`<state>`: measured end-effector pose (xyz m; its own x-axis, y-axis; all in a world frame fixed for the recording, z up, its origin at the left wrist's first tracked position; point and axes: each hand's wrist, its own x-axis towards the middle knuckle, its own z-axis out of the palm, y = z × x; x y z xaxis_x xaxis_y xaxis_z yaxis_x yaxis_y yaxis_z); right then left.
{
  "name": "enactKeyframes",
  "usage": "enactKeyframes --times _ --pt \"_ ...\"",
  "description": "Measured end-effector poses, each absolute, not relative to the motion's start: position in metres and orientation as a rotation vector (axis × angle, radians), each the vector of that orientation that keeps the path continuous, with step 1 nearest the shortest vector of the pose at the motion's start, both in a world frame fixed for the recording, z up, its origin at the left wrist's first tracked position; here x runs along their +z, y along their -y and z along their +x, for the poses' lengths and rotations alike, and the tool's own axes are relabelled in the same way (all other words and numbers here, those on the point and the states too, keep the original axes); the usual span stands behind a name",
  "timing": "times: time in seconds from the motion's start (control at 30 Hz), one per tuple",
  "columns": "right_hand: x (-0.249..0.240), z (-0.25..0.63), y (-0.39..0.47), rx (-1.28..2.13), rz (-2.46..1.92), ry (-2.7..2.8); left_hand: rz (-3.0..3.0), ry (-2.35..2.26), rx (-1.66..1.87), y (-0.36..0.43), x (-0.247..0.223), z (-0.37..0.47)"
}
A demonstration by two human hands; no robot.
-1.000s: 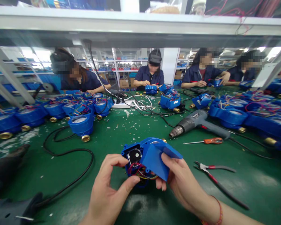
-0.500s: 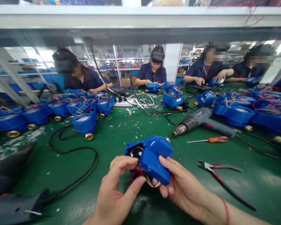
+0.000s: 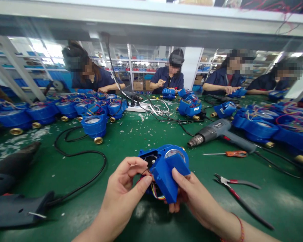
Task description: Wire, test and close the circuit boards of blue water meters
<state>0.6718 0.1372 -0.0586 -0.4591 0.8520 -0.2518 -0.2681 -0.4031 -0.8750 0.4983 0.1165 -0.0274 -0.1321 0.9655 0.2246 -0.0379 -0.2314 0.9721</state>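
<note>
A blue meter housing (image 3: 166, 151) with a round dial sits low in the middle of the view, its black inner compartment exposed. My right hand (image 3: 192, 191) holds a blue cover (image 3: 165, 178) tilted over the housing, thumb on top and fingers beneath. Coloured wires (image 3: 156, 193) hang out between cover and housing. At the housing's left side, my left hand (image 3: 127, 181) pinches thin red and dark wires between thumb and fingers.
Right of the housing lie a heat gun (image 3: 212, 131), an orange screwdriver (image 3: 236, 154) and cutters (image 3: 232, 190). Another heat gun (image 3: 15, 208) and its black cable are at left. Blue meters (image 3: 93, 125) line both sides. Several people work opposite, beneath a shelf (image 3: 141, 16).
The cover has turned more upright, exposing the dial. My left thumb and fingers have closed in on the wires. The view has shifted slightly.
</note>
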Motion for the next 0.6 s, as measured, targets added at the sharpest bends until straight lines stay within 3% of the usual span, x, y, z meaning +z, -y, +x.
enactKeyframes --times 0.13,0.6 --pt "-0.0653 0.6708 -0.1391 1.750 -0.997 1.043 1.252 -1.054 1.485 -0.1161 -0.0244 0.4997" --pt "-0.0679 0.6697 -0.1358 1.727 -1.077 1.080 1.397 -1.082 1.491 -0.1163 -0.0282 0.4986"
